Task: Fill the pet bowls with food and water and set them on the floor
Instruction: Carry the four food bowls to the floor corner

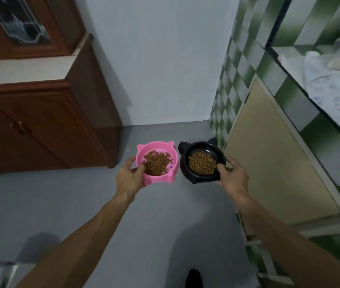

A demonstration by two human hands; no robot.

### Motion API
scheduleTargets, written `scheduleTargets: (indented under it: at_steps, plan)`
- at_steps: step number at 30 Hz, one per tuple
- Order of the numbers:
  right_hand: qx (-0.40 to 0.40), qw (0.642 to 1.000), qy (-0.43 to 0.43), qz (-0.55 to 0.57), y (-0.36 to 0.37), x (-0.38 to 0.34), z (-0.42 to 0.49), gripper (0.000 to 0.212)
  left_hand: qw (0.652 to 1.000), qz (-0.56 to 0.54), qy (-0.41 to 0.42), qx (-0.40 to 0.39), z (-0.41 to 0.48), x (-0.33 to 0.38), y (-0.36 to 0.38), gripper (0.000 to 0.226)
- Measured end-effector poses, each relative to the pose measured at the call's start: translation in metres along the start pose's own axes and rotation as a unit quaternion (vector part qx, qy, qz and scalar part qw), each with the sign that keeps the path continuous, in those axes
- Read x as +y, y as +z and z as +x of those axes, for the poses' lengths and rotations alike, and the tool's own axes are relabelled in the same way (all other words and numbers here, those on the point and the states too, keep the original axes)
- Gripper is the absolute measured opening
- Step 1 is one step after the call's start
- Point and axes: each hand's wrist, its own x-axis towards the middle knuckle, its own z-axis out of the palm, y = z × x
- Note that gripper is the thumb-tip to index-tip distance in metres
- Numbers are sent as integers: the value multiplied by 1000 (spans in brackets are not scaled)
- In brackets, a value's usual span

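A pink cat-eared bowl [166, 149] holds brown dry kibble [157, 163]. My left hand [128, 176] grips its near left rim, thumb over the edge. Beside it on the right is a black cat-eared bowl [203, 147], also with kibble [202, 165] in it. My right hand [234, 176] grips its near right rim. Both bowls are held side by side above the grey floor [160, 215], almost touching each other. I cannot tell how high above the floor they are.
A brown wooden cabinet [46, 125] stands at the left against a pale wall [160, 65]. A green-and-white tiled counter [285, 96] with a beige door [268, 146] runs along the right. A dark foot [194, 278] shows at the bottom edge.
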Motion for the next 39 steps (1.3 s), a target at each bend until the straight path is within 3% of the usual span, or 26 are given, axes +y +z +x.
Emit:
scheduleTargets:
  at_steps: [10,18,24,33,39]
  plan:
    - [-11,1000,6,1,59,-46,138,44,1000,20,8,4,139,36,45,46]
    - [30,999,23,-11,116,-76,257,38,999,37,4,-29,282,74,92,50]
    - [52,997,48,-6,144,-88,347,45,998,35,-23,-44,366,88,134,44]
    - [20,999,43,-11,185,-74,508,45,998,45,-40,-30,498,85,220,46]
    - [8,998,44,-37,218,-36,611,45,998,38,-48,-20,579,46,277,48]
